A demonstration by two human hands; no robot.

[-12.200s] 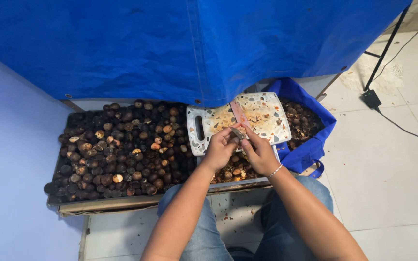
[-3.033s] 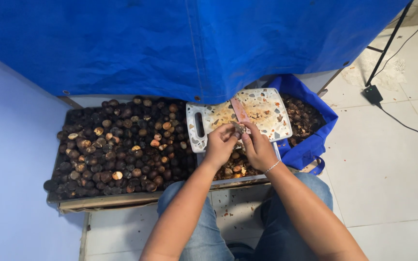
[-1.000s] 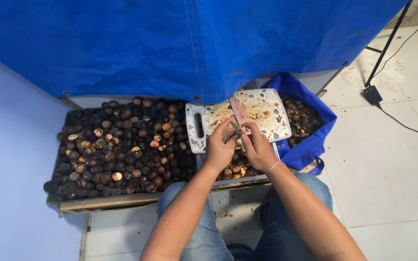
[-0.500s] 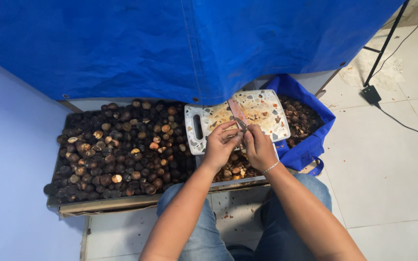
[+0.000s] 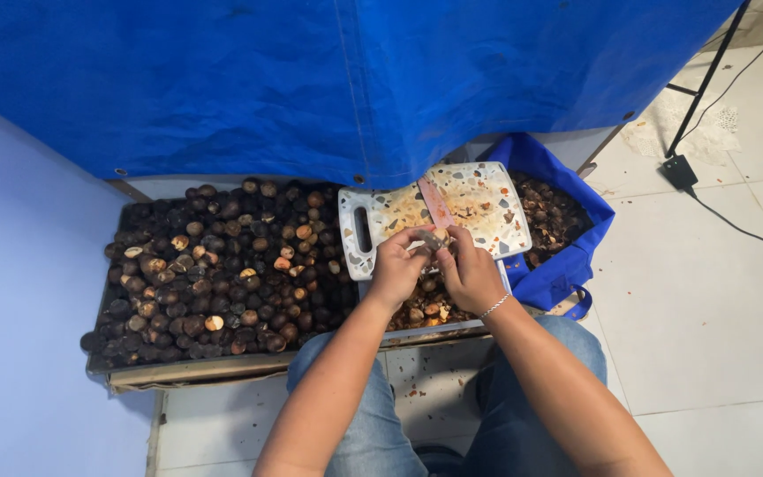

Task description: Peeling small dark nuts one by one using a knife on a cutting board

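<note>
Knees in blue jeans are framing the bottom of the view, and both forearms are reaching forward over them toward the work. Fingers of the left hand are curling in and pinching a small brown nut, which is sitting between the two hands just above the near edge of the speckled white cutting board. Beside it, the right hand, with a thin silver bracelet at the wrist, is closing round the grip of a knife; its pinkish blade is pointing away across the board, and whether the edge is touching the nut is too small to tell. Judging by its size and hard-looking shell, the nut is probably handling as light, stiff and rounded, so it is likely rolling or slipping easily; taking it by the sides with fingertips, well clear of the blade, looks like the safest hold. Under the hands a shallow tray is holding paler peeled pieces. To the left, a wide bin is lying heaped with dark brown nuts, some showing tan cut faces. Right of the board, a blue bag is gaping open with more dark scraps inside. Farthest off, a blue tarpaulin is hanging across the back.
</note>
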